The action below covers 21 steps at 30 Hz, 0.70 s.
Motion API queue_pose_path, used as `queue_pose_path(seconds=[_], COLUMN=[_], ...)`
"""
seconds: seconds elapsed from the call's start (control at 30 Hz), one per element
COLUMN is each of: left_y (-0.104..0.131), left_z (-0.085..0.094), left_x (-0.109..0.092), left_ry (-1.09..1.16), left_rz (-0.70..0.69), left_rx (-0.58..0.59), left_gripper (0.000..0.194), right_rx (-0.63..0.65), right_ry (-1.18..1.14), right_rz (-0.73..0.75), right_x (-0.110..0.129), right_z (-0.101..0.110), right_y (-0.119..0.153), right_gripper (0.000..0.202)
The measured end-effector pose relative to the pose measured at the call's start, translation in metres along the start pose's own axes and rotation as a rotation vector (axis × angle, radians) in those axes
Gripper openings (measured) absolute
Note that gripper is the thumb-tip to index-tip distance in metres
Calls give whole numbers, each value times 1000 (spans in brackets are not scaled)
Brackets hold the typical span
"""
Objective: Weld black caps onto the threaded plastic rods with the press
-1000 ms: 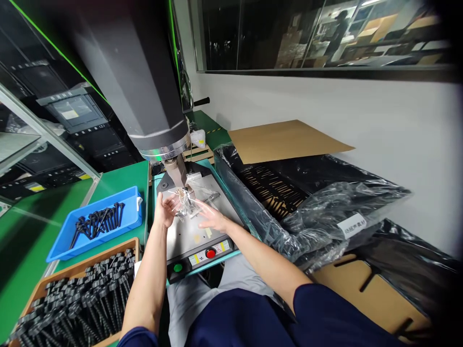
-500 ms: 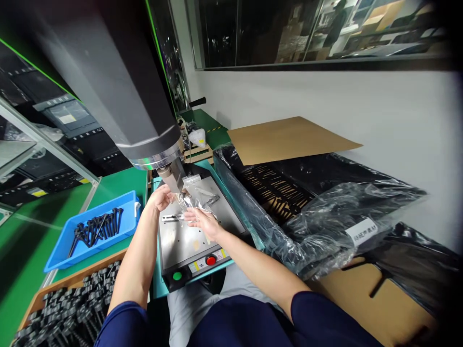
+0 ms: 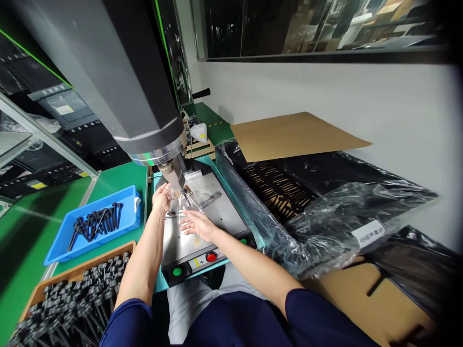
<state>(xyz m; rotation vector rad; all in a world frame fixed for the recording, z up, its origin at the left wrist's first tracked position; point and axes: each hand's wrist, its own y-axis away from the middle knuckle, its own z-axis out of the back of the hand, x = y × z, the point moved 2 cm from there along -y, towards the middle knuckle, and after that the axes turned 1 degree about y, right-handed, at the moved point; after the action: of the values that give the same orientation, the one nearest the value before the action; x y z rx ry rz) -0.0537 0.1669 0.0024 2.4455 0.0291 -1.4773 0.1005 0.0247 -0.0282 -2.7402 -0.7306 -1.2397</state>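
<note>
The clear plastic film (image 3: 194, 202) sits crumpled just below the metal horn (image 3: 172, 174), over the steel plate (image 3: 224, 212) — likely light, limp and slick, easily creased or torn. The left hand (image 3: 162, 197) appears to pinch its left edge, while the right hand (image 3: 197, 225) is spread, gripping nothing, beside its lower part — a gathered edge should offer the surest hold.

Cannot make out the dark detail inside the clear plastic film (image 3: 191, 202) between left hand (image 3: 162, 197) and right hand (image 3: 197, 225). Cannot read the panel label (image 3: 197, 263) below the right hand: too small. Cannot see all of the green button (image 3: 243, 241) right of it, partly behind the right forearm (image 3: 249, 258), nor the machine head (image 3: 133, 72) above the left hand and brown box (image 3: 83, 270) below-left, both cut off by picture edges.
</note>
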Motion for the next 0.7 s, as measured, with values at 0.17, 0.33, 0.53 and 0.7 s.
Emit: queue_pose_path(seconds=[0.17, 0.33, 0.53, 0.7], left_y=[4, 8, 21, 55], left_z=[4, 10, 15, 29], left_x=[-5, -14, -23, -14], left_ry=[-32, -55, -34, -15], left_rz=[-50, -27, 48, 162], left_rx=[-67, -48, -16, -11], left_gripper=[44, 49, 54, 64], right_rx=[-61, -468, -454, -400], right_ry=[177, 188, 69, -36], right_rz=[-173, 96, 119, 192], right_x=[-8, 18, 53, 58], right_z=[40, 79, 70, 61], right_y=[30, 32, -15, -33], right_gripper=[32, 14, 38, 46])
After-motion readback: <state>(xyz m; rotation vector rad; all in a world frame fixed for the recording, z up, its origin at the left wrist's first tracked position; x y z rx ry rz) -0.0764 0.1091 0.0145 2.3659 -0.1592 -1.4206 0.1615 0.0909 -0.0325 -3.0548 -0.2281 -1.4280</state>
